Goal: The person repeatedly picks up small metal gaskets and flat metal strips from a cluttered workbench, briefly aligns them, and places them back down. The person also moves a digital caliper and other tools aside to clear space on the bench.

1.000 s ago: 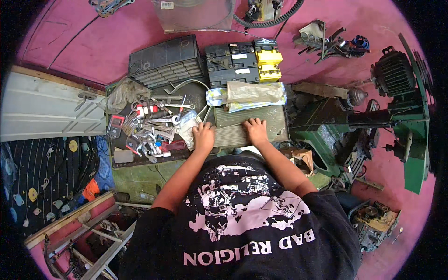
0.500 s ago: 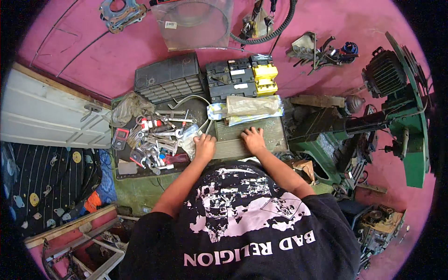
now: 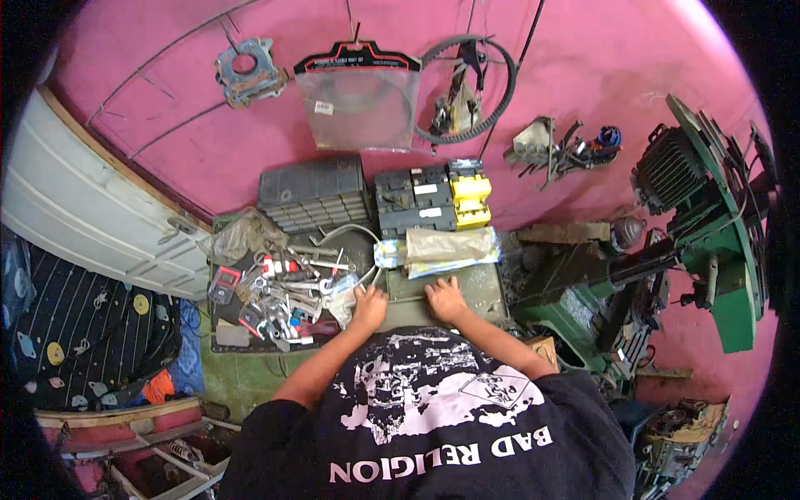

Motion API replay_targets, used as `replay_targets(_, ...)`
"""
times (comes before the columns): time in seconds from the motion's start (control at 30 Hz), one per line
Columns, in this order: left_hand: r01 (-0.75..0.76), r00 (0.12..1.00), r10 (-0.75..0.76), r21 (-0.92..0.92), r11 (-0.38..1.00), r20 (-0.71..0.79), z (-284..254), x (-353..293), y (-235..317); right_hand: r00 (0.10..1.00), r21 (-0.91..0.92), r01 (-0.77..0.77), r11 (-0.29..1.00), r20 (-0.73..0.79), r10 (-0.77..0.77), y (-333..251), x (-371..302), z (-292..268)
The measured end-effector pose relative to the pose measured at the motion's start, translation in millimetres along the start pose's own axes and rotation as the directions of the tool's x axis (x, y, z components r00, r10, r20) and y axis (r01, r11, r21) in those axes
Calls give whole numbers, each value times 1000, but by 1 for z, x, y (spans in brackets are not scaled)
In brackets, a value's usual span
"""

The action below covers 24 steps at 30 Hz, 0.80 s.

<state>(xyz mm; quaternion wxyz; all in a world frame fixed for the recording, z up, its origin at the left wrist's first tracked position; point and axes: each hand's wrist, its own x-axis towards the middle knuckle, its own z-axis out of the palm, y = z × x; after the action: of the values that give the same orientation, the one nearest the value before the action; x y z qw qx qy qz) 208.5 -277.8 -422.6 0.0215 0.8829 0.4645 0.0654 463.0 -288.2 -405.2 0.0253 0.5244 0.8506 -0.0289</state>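
Observation:
A flat grey-green panel [image 3: 429,308] lies on the bench in front of me. My left hand [image 3: 370,307] rests at its left side, fingers apart and tips pointing down, beside a clear plastic bag [image 3: 340,300]. My right hand [image 3: 446,300] lies on the panel with its fingers spread. I see nothing held in either hand. Just beyond the hands, a folded brown paper packet [image 3: 446,246] sits on a blue, white and yellow wrapper [image 3: 392,253]. A pale curved strip [image 3: 348,228] arcs over the bench left of the packet.
Loose wrenches and sockets [image 3: 287,304] crowd the left of the bench, near a red-rimmed meter [image 3: 224,285]. Behind stand a black drawer cabinet [image 3: 312,196] and black and yellow batteries [image 3: 425,200]. A green drill press [image 3: 717,292] rises on the right; a white door [image 3: 100,200] is at left.
The view has tilted upward, so more of the pink wall and its hanging parts show. Both hands stay at the panel, a little closer together.

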Motion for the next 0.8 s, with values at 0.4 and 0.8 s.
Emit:
replay_targets(0.4,-56,997,52,65,996,58,7,-7,-8,989,-65,-41,997,137,49,-6,7,20)
replay_targets(0.8,-100,995,100,2,995,20,2,-4,-8,990,-57,32,998,141,-24,-8,-1,11)
